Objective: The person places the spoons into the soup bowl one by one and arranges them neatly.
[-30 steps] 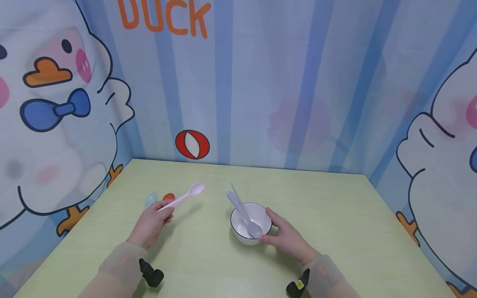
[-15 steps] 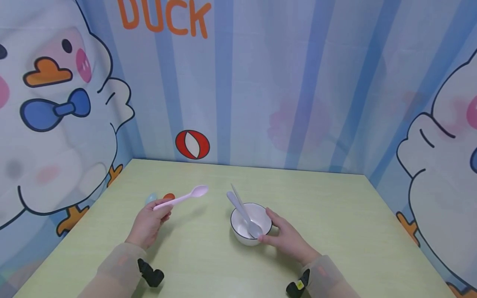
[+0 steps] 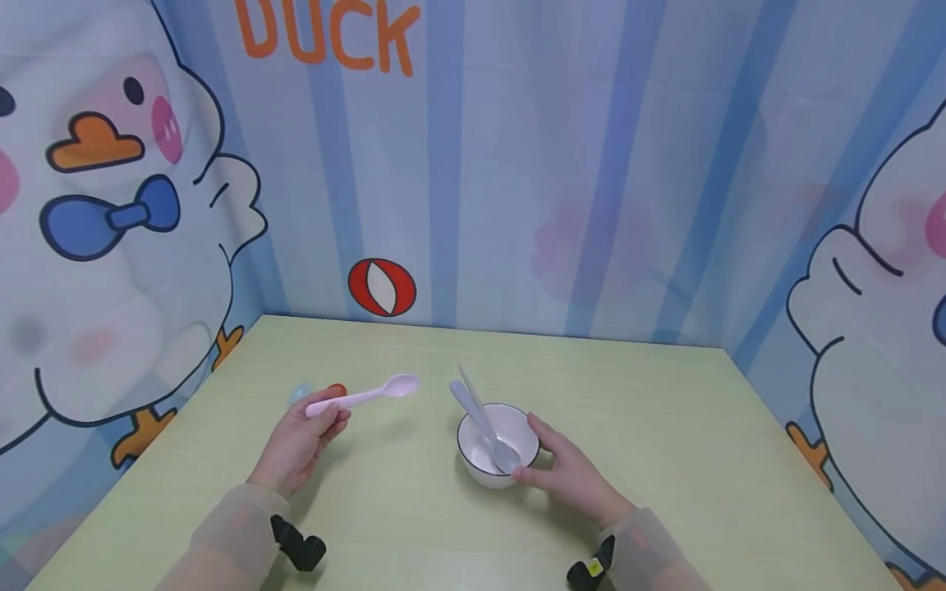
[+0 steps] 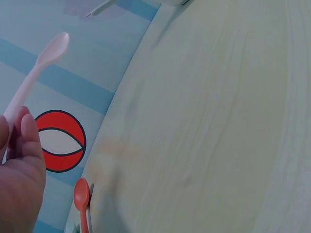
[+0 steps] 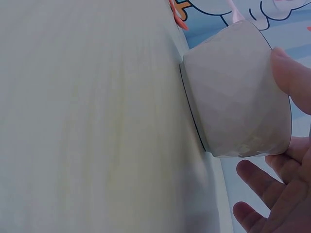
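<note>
My left hand [image 3: 299,443] pinches the handle of a pale pink spoon [image 3: 365,396] and holds it above the table, its bowl pointing right towards the white bowl. The left wrist view shows the same pink spoon [image 4: 34,77] raised against the wall. A white bowl [image 3: 498,443] with a dark rim stands mid-table with two pale spoons [image 3: 480,419] leaning in it. My right hand [image 3: 565,468] cups the bowl's right side, thumb and fingers against its wall; the right wrist view shows the bowl [image 5: 238,92] close with the thumb on it.
An orange spoon [image 3: 336,390] and a light blue spoon [image 3: 299,395] lie on the green table [image 3: 665,460] behind my left hand, near the left wall. The orange spoon [image 4: 81,199] also shows in the left wrist view. Printed walls enclose the table on three sides.
My left hand has carried the pink spoon a little to the right, towards the bowl, and tilted it flatter. The right hand and the bowl have stayed put.
</note>
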Available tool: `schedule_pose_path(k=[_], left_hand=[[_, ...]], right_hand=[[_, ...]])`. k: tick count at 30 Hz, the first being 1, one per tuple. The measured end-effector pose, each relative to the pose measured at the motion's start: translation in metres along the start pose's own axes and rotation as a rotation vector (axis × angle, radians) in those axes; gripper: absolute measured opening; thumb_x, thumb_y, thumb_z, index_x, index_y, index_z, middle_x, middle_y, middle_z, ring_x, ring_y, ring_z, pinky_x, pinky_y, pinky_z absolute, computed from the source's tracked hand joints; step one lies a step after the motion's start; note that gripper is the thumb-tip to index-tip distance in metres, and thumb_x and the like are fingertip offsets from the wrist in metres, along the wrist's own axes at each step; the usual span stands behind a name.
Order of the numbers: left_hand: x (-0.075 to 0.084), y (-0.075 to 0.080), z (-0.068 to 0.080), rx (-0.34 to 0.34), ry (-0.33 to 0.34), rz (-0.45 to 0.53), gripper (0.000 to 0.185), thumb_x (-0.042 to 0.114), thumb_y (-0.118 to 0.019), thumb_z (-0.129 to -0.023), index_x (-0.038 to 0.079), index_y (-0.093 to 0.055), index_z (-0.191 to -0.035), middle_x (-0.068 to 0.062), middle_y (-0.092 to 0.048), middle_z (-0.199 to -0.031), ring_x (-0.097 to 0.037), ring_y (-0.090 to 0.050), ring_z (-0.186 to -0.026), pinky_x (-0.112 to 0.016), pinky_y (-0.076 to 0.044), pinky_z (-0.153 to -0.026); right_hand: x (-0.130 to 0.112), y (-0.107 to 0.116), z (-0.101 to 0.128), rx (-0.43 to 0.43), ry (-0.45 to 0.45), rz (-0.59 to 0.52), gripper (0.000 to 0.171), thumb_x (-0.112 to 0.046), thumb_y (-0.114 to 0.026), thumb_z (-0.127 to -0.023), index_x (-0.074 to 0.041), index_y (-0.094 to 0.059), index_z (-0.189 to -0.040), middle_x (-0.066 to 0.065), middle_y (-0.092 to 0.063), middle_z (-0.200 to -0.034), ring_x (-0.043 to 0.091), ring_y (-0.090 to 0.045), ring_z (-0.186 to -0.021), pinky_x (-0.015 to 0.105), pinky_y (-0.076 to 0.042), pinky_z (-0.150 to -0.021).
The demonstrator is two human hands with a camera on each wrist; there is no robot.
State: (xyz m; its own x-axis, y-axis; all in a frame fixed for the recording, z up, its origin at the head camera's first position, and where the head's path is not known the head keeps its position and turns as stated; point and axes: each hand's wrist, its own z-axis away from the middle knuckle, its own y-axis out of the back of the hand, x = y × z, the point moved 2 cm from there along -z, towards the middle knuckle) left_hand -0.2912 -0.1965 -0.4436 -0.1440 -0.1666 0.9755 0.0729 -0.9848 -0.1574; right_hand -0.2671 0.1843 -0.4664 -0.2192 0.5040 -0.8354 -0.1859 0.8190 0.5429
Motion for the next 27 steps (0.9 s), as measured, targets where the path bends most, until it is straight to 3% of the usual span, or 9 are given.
schedule_pose_path(k=[6, 10, 18, 27], left_hand=[[-0.0006, -0.0012, 0.0011, -0.025, 0.002, 0.021, 0.055, 0.019, -0.053, -0.099, 0.009, -0.032, -0.149, -0.014, -0.04, -0.14, -0.019, -0.058, -0.113, -0.024, -0.047, -0.093], [-0.0016, -0.0009, 0.0023, 0.024, -0.012, 0.039, 0.06, 0.022, -0.059, -0.096, 0.005, -0.031, -0.146, -0.015, -0.045, -0.135, -0.015, -0.061, -0.103, -0.025, -0.049, -0.091], [-0.004, 0.0004, 0.0043, 0.11, -0.003, 0.063, 0.059, 0.028, -0.063, -0.093, 0.001, -0.037, -0.139, -0.006, -0.061, -0.109, -0.013, -0.066, -0.092, -0.026, -0.052, -0.086], [0.005, -0.0092, 0.0077, 0.146, 0.021, 0.074, 0.055, 0.029, -0.066, -0.091, 0.003, -0.042, -0.133, -0.008, -0.06, -0.109, -0.013, -0.066, -0.09, -0.026, -0.052, -0.085]], right_hand=[[-0.0007, -0.0002, 0.0, -0.002, 0.004, 0.0, 0.09, -0.03, -0.08, -0.078, -0.007, -0.031, -0.15, 0.011, -0.026, -0.156, 0.036, -0.032, -0.138, 0.058, -0.016, -0.112], [-0.0013, -0.0005, 0.0, -0.006, 0.003, 0.005, 0.09, -0.03, -0.08, -0.078, -0.007, -0.031, -0.15, 0.011, -0.026, -0.155, 0.037, -0.032, -0.137, 0.058, -0.017, -0.111], [0.0014, -0.0012, -0.0005, -0.004, -0.002, 0.0, 0.091, -0.031, -0.08, -0.078, -0.008, -0.03, -0.151, 0.011, -0.026, -0.156, 0.036, -0.029, -0.139, 0.058, -0.018, -0.111], [-0.0001, -0.0008, 0.0, 0.001, -0.01, 0.006, 0.091, -0.031, -0.08, -0.079, -0.008, -0.03, -0.151, 0.011, -0.026, -0.156, 0.037, -0.03, -0.138, 0.059, -0.017, -0.111]])
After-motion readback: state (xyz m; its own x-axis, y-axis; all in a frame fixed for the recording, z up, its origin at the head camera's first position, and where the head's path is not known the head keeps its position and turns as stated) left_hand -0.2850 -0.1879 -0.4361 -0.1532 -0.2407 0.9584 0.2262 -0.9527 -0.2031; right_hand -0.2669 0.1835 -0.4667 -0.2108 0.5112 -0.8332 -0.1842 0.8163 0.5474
